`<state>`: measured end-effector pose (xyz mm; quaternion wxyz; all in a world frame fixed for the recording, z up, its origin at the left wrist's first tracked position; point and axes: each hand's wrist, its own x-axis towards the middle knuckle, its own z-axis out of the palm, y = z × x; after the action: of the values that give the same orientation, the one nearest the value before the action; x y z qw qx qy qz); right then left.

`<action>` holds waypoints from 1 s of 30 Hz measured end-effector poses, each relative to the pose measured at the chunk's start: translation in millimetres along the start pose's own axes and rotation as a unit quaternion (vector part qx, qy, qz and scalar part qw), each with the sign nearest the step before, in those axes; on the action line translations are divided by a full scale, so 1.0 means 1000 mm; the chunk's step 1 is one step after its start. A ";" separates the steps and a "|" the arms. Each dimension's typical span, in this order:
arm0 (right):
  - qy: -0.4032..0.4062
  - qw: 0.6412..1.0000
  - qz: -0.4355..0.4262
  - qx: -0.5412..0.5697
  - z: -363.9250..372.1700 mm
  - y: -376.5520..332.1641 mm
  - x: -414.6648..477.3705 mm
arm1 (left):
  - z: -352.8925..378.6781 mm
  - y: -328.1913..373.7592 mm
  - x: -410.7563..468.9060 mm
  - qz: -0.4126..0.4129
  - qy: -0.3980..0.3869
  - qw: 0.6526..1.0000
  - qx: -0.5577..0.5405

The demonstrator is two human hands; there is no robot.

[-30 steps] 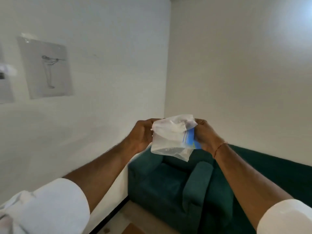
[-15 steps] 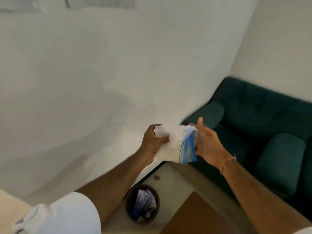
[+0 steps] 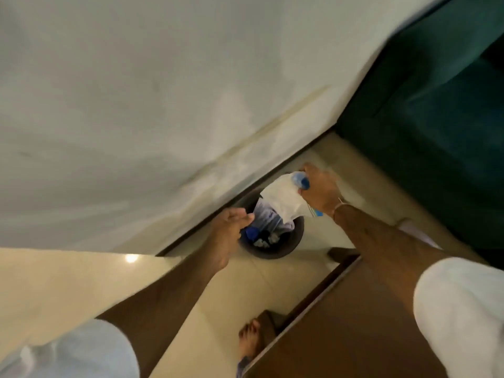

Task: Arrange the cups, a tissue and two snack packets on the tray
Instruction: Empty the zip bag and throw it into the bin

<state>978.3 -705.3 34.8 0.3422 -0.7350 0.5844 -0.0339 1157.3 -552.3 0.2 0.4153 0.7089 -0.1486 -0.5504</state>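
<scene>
Rubbish fills one dark round bin (image 3: 283,248) standing on the floor (image 3: 245,285) against the wall's foot: crumpled white paper, a pale wrapper and a blue scrap lie inside. One white plastic packet (image 3: 281,197) with blue print hangs directly above the bin's far rim, crumpled and limp, its lower end drooping toward the opening. The right hand (image 3: 319,190) is closed around the packet's upper end. The left hand (image 3: 231,230) holds nothing, its fingers spread loosely over the bin's near rim. One brown bench (image 3: 354,331) occupies the lower right corner.
</scene>
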 end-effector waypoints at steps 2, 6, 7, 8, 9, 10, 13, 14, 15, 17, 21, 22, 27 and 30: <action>-0.038 0.999 0.023 -0.023 0.048 0.021 0.020 | -0.015 -0.056 0.021 -0.042 -0.002 0.999 0.022; -0.085 0.994 0.032 -0.065 0.139 0.062 0.050 | -0.029 -0.133 0.067 -0.072 -0.009 0.994 0.078; -0.097 0.991 0.032 -0.081 0.160 0.072 0.055 | -0.028 -0.148 0.078 -0.072 -0.018 0.993 0.092; -0.105 0.990 0.031 -0.094 0.180 0.083 0.059 | -0.026 -0.160 0.089 -0.068 -0.027 0.992 0.105; -0.109 0.988 0.028 -0.103 0.199 0.093 0.062 | -0.023 -0.171 0.099 -0.062 -0.035 0.991 0.115; -0.110 0.987 0.024 -0.113 0.217 0.102 0.064 | -0.021 -0.180 0.107 -0.053 -0.039 0.990 0.125; -0.105 0.986 0.017 -0.126 0.258 0.124 0.069 | -0.013 -0.199 0.125 -0.026 -0.015 0.989 0.144; -0.114 0.986 0.021 -0.121 0.270 0.129 0.071 | -0.012 -0.204 0.130 -0.016 -0.003 0.988 0.151; -0.132 0.984 0.029 -0.118 0.281 0.133 0.074 | -0.012 -0.208 0.134 -0.008 0.004 0.987 0.161; -0.175 0.976 0.051 -0.122 0.295 0.138 0.080 | -0.013 -0.213 0.141 -0.003 0.004 0.983 0.183; -0.260 0.947 0.108 -0.152 0.309 0.142 0.092 | -0.018 -0.216 0.147 0.003 -0.008 0.977 0.213; -0.270 0.942 0.116 -0.164 0.307 0.141 0.094 | -0.018 -0.214 0.147 0.005 -0.012 0.976 0.217; -0.217 0.957 0.070 -0.178 0.272 0.124 0.095 | -0.019 -0.193 0.144 0.015 -0.026 0.969 0.244; -0.184 0.967 0.022 -0.174 0.230 0.106 0.091 | -0.013 -0.163 0.134 0.036 -0.036 0.965 0.257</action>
<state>1021.6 -687.8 -230.1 0.3113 -0.7640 0.5241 0.2115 1175.4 -536.9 -209.7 0.2327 0.7660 -0.3251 -0.5034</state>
